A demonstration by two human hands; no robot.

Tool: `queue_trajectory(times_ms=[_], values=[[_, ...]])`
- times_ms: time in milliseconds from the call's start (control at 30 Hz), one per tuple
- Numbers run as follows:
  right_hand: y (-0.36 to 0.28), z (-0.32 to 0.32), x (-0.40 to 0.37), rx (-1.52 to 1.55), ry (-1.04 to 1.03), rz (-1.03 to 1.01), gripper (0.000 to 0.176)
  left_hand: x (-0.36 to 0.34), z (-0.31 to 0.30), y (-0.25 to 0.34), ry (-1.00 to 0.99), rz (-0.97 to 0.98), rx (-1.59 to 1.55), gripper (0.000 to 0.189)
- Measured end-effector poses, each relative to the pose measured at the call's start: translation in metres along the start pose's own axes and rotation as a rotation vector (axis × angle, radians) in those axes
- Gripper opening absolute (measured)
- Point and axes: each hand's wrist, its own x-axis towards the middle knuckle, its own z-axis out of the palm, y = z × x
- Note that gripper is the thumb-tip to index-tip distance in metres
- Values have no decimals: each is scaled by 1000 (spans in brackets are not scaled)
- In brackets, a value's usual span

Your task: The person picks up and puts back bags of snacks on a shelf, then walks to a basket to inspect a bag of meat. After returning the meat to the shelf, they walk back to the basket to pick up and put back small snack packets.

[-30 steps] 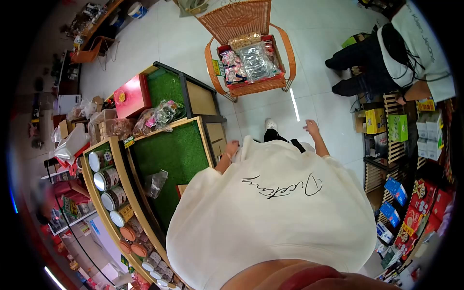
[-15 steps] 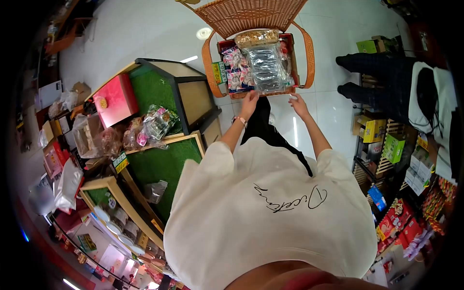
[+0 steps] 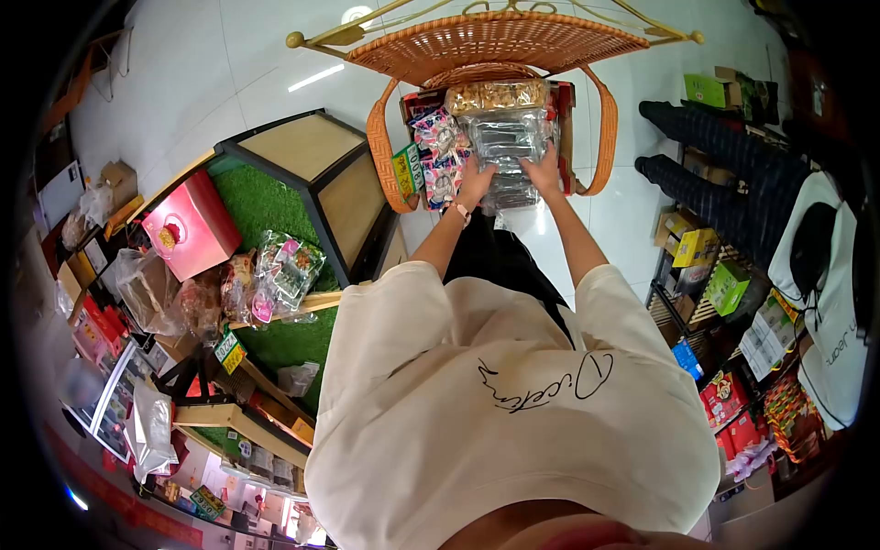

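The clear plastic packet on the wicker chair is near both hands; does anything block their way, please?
Nothing visible stands in the way: the left hand and right hand are at opposite sides of the clear plastic packet, apparently touching it. The golden-brown package lies beyond it, not between.

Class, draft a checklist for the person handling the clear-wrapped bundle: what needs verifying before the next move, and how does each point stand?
1. Left hand at the left side of the clear-wrapped bundle: ok.
2. Right hand at its right side: ok.
3. Firm grip: cannot tell; finger pressure isn't visible.
4. Space past its far end free: not ok; a brown snack pack lies there.
5. Hands between armrests of the wicker chair: ok.
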Motion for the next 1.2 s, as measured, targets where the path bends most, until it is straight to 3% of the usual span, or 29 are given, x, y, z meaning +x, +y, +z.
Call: queue_trajectory(times_ms=[100, 133, 233, 267, 400, 533, 633, 667, 800, 933, 1200], values=[[3, 3, 1, 318, 26, 80, 90, -27, 5, 54, 154, -252, -120, 74], [2, -2, -1, 425, -79, 146, 90, -32, 4, 65, 167, -299, -108, 78], [-8, -1, -5, 429, -116, 98, 90, -16, -5, 38, 55, -225, -99, 75], [-15, -7, -11, 580, -187, 95, 89, -18, -7, 41, -10, -247, -152, 69], [-36, -21, -28, 474, -190, 4, 84, -57, 8, 95, 213, -212, -114, 52], [-56, -43, -51, 574, -284, -23, 83, -75, 11, 87, 147, -194, -215, 67], [-77, -68, -70, 533, -365, -46, 82, -110, 19, 116, 137, -92, -255, 60], [-84, -78, -75, 511, -400, -57, 82, -128, 26, 132, 183, -85, -330, 50], [-102, -117, -91, 525, -589, -140, 82, -177, 31, 139, 211, -109, -401, 48], [-130, -155, -116, 533, -814, -187, 84, -243, 57, 158, 296, 123, -502, 42], [-179, -158, -167, 306, -1238, -436, 82, -354, 108, 181, 891, 473, -612, 33]])
